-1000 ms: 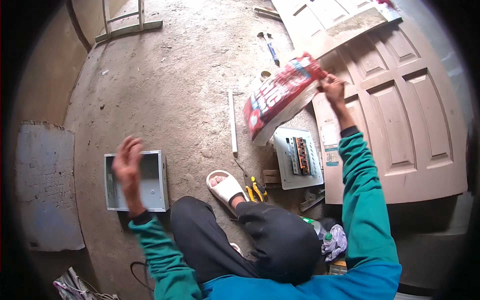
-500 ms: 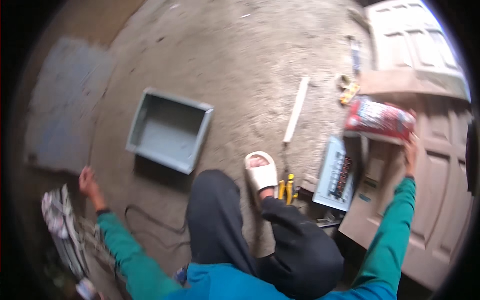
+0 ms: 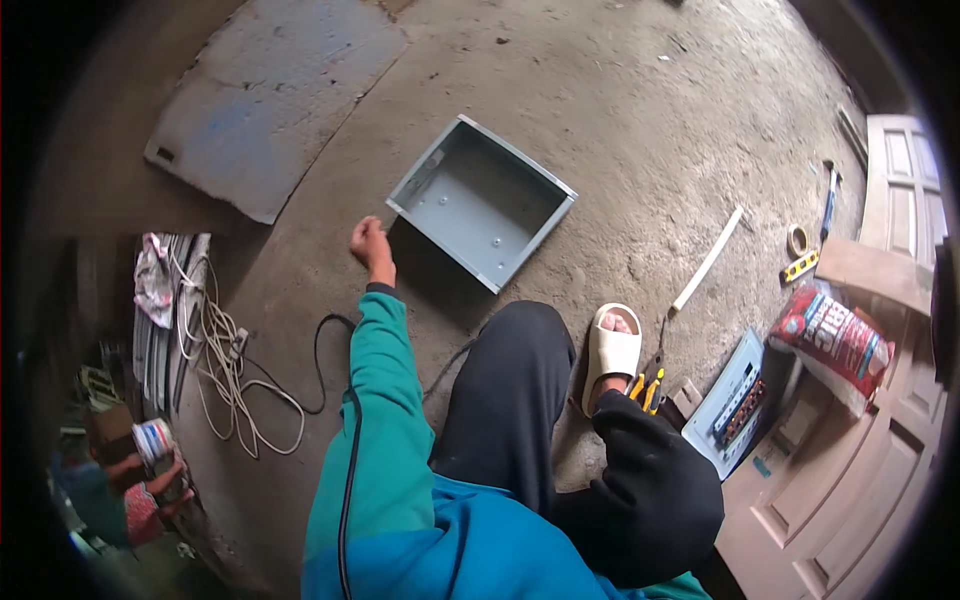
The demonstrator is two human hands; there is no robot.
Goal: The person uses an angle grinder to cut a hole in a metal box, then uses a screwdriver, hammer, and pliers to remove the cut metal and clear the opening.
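Note:
My left hand point(image 3: 372, 245) is beside the near-left corner of an open grey metal box point(image 3: 480, 215), with a small gap between them. Its fingers are curled together, and what they hold, if anything, is too small to make out. My right hand is out of view; only a bit of green sleeve shows at the lower edge. The box lies on the concrete floor with its hollow side up. To my right, a light-blue breaker panel point(image 3: 727, 400) leans by a wooden door. Yellow-handled pliers point(image 3: 648, 388) lie by my sandalled foot.
A red bag point(image 3: 832, 345) rests on the wooden door point(image 3: 870, 500). A white strip point(image 3: 708, 260), tape roll point(image 3: 797, 240), yellow level point(image 3: 800, 267) and hammer point(image 3: 829, 200) lie nearby. Coiled cable point(image 3: 235, 375) spreads at left. Another person point(image 3: 130, 490) holds a white tub at lower left.
My view has swung leftward. The left hand has come closer to the metal box. My right hand has left the red bag and gone out of sight.

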